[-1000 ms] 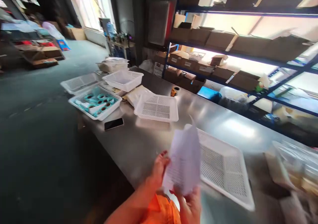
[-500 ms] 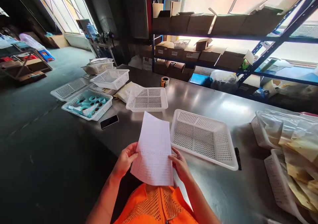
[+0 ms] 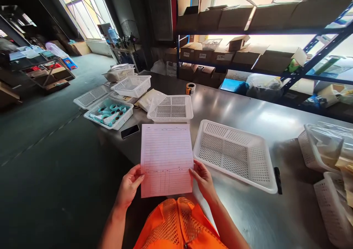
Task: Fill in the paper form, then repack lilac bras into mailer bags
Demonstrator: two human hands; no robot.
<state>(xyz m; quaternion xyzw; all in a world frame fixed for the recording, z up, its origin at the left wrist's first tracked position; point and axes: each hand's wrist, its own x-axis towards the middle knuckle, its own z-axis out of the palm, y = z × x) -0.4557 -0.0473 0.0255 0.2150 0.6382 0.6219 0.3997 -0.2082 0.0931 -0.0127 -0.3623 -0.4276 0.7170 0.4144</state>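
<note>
A sheet of paper (image 3: 167, 157) printed with ruled lines and a table is held up in front of the orange mesh vest. My left hand (image 3: 129, 185) pinches its left edge, thumb on the near face. On the opposite edge my right hand (image 3: 203, 180) grips it the same way. The print is too small to read. Right of the sheet lies a large white plastic basket (image 3: 234, 157) with nothing in it. Behind the paper stands a smaller white basket (image 3: 171, 111). A black phone (image 3: 130, 131) rests near the table's left edge.
The metal table (image 3: 248, 212) also bears a basket of teal rolls (image 3: 110, 113), stacked white baskets (image 3: 132, 86), a tape roll (image 3: 190, 88) and a black marker-like object (image 3: 278, 180). Baskets with plastic bags (image 3: 328, 146) stand at right. A blue-framed shelf (image 3: 248, 32) with cardboard boxes rises behind.
The paper has turned from a tilted, curled position to lie flat and square to me, now showing clear ruled lines and a table. Both hands keep hold of it. The view has swung slightly right-to-left.
</note>
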